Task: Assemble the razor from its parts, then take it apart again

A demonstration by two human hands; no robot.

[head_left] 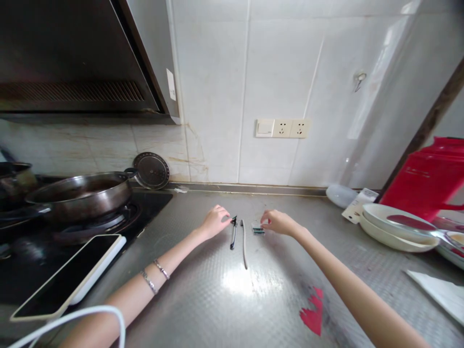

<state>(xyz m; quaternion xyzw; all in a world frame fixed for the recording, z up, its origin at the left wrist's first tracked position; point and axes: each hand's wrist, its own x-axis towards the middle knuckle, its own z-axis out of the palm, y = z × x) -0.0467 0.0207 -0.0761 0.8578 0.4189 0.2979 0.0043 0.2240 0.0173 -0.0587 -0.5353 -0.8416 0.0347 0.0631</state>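
Observation:
My left hand [216,222] is low over the metal counter, fingers drawn together at the black top end of a slim dark stick shaped like a razor [234,235]. Just right of it lies a thin pale grey stick, like a toothbrush [244,246], touched by neither hand. A small clear pack with dark green bars [258,230], perhaps batteries, lies farther right. At its upper right corner, my right hand [279,222] has thumb and fingers bent together. The three items lie side by side, the sticks running lengthwise from me.
On the left are a phone [72,275] with a white cable [108,309], and a steel pan [87,193] on the stove. White bowls [391,227] and a red kettle [424,179] stand at right. A red scrap [313,311] lies on the counter [203,295].

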